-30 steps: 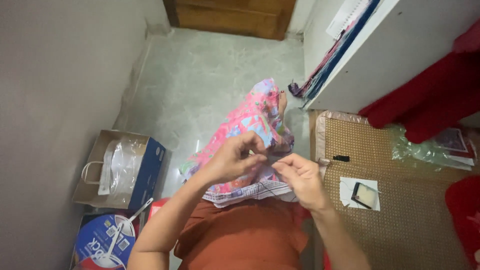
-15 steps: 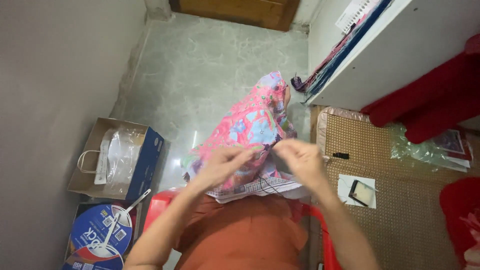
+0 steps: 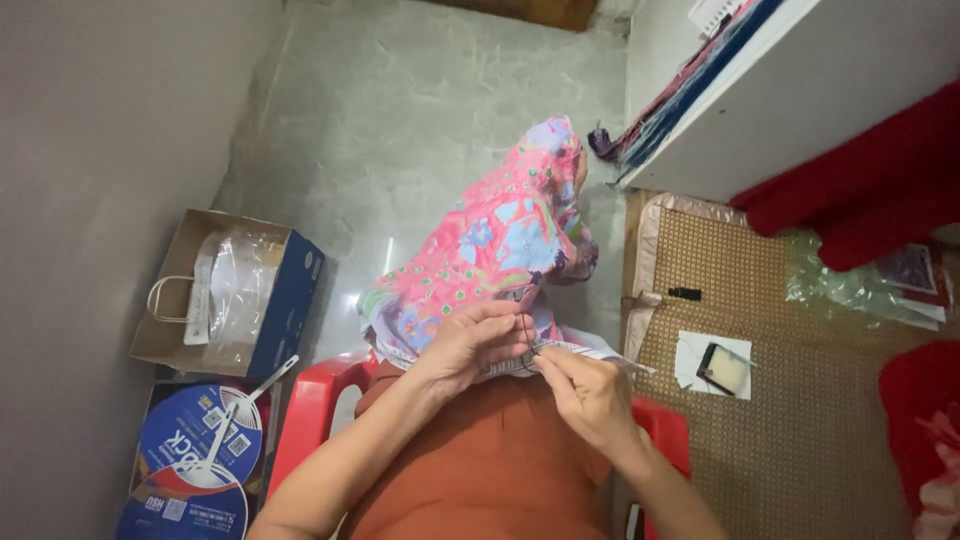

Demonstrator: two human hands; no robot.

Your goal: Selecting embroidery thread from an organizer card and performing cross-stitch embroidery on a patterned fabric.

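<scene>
Two hands meet over the lap of a person in orange-brown clothes, who sits on a red plastic chair [image 3: 305, 415]. The left hand [image 3: 470, 345] is curled closed, with its fingers pressed on the lower edge of a pink floral fabric with blue and green patches [image 3: 490, 245]. The right hand [image 3: 590, 395] is also closed, and its fingertips pinch the grey striped hem of the same fabric, just beside the left hand. Between the two hands a thin dark thread [image 3: 527, 335] stands nearly upright; whether a needle is there I cannot tell, because it is too small. The fabric lies over the knees and stretches away from the body, above the grey concrete floor [image 3: 400, 130].

On the left side, by the grey wall, stands a blue paper bag with a clear plastic wrap inside [image 3: 235, 295]. Near it, lower, lies a round blue and white hand fan with a white handle [image 3: 205, 440]. On the right side there is a woven brown mat [image 3: 800, 400], and on it a white paper with a small dark rectangular object [image 3: 722, 367]. Red cloth [image 3: 860, 190] lies at the far right, under a white shelf edge [image 3: 800, 90].
</scene>
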